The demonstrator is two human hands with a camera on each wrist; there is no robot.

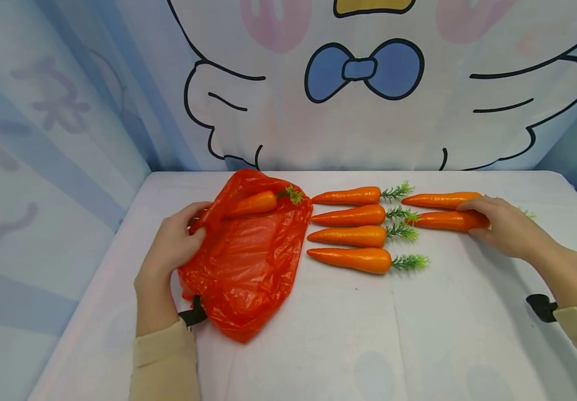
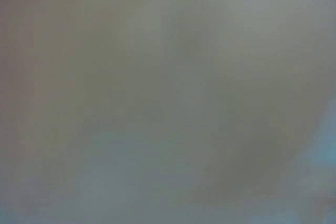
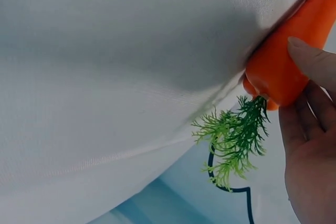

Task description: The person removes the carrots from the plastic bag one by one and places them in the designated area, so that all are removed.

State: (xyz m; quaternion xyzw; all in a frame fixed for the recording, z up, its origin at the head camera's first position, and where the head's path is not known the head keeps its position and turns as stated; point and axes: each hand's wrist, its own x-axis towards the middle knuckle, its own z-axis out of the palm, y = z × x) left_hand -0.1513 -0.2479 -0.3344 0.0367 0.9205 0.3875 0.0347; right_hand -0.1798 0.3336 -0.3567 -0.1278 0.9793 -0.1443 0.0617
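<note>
My left hand point(image 1: 170, 242) grips the left edge of a red plastic bag point(image 1: 248, 273) that lies spread on the table. A carrot point(image 1: 255, 204) with a short green top rests at the upper part of the bag; its tip end is partly hidden by red film. Over on the right, my right hand point(image 1: 506, 225) holds the thick end of a carrot point(image 1: 441, 220), thumb on one side and fingers on the other, as the right wrist view also shows with its leafy green top point(image 3: 236, 135). Just behind it lies another carrot point(image 1: 439, 200). The left wrist view is only a blur.
Several carrots point(image 1: 351, 260) lie in a stacked row between the bag and my right hand, tips toward the bag. They rest on a white cloth-covered table point(image 1: 348, 334). A printed curtain point(image 1: 348, 128) stands along the table's back edge.
</note>
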